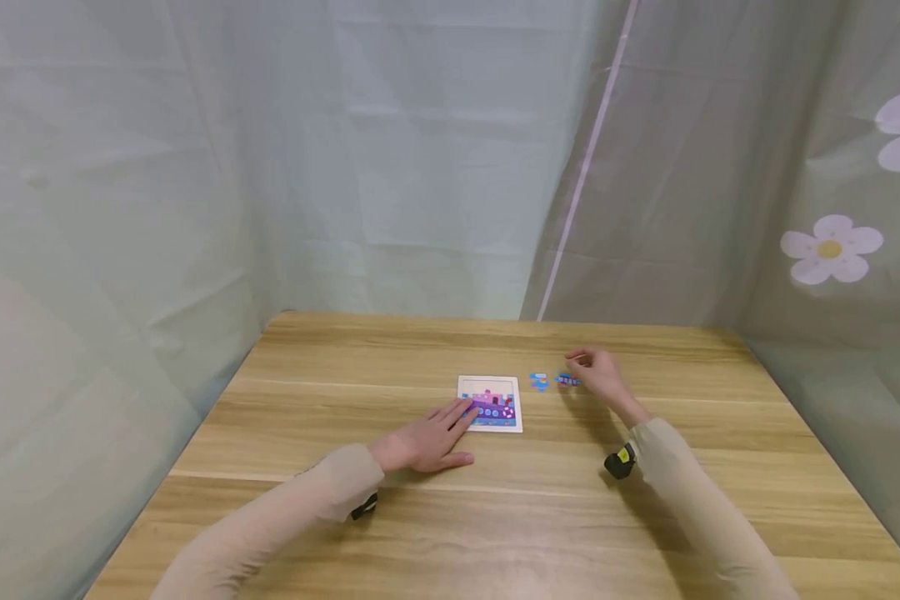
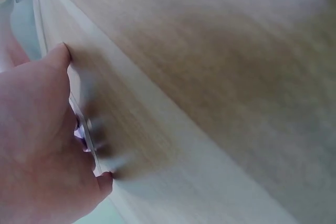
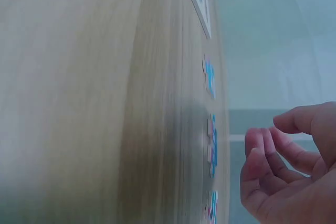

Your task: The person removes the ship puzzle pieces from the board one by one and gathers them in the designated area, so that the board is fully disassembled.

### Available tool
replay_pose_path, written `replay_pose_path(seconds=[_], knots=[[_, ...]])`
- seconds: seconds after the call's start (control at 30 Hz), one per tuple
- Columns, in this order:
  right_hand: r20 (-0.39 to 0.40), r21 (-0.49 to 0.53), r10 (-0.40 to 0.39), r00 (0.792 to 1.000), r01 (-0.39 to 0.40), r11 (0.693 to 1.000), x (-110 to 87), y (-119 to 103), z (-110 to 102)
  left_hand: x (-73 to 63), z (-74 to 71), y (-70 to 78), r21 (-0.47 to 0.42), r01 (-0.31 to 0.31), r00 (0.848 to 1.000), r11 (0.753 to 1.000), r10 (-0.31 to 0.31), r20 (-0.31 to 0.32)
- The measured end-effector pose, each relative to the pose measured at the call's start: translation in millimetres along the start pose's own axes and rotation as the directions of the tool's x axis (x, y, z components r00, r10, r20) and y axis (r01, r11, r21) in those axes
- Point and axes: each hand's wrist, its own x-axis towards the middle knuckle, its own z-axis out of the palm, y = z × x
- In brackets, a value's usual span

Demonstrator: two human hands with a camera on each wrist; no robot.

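A jigsaw puzzle board [image 1: 490,382] with a white frame lies on the table, its lower part filled by a purple and pink ship picture. My left hand [image 1: 429,436] rests on the board's left side with fingers stretched out. Just right of the board lies a blue puzzle piece [image 1: 539,382], and beside it a blue and pink puzzle piece [image 1: 567,380]. My right hand [image 1: 602,379] hovers by that piece, fingers loosely bent. In the right wrist view, nothing shows between its fingers, and a further puzzle piece [image 3: 211,208] lies near the bottom edge.
The wooden table [image 1: 390,358] runs to a pale curtain [image 1: 435,167] at the back. More curtain with white flowers [image 1: 831,249] hangs on the right. A dark wrist device [image 1: 620,461] sits at the right cuff.
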Motion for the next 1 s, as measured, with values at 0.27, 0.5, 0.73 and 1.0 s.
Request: replay_pose_path(seconds=[0.27, 0.5, 0.73, 1.0], knots=[[0.07, 0.064, -0.032, 0.997, 0.028, 0.998, 0.0, -4, 14, 2.3, -2.5, 4.3, -0.002, 0.006, 1.0, 1.0, -0.006, 0.015], [0.101, 0.072, -0.085, 0.991, 0.078, 0.994, -0.8, -5, 21, 4.9, -4.6, 6.8, 0.007, 0.014, 1.0, 1.0, -0.014, 0.016], [0.193, 0.077, -0.11, 0.975, 0.097, 0.992, -2.6, -4, 32, 6.6, -5.8, 7.4, 0.001, 0.019, 0.999, 1.0, -0.019, 0.035], [0.264, 0.074, -0.17, 0.949, 0.156, 0.985, -3.3, -11, 41, 8.5, -8.3, 8.9, 0.008, 0.01, 0.999, 1.0, -0.01, 0.038]])
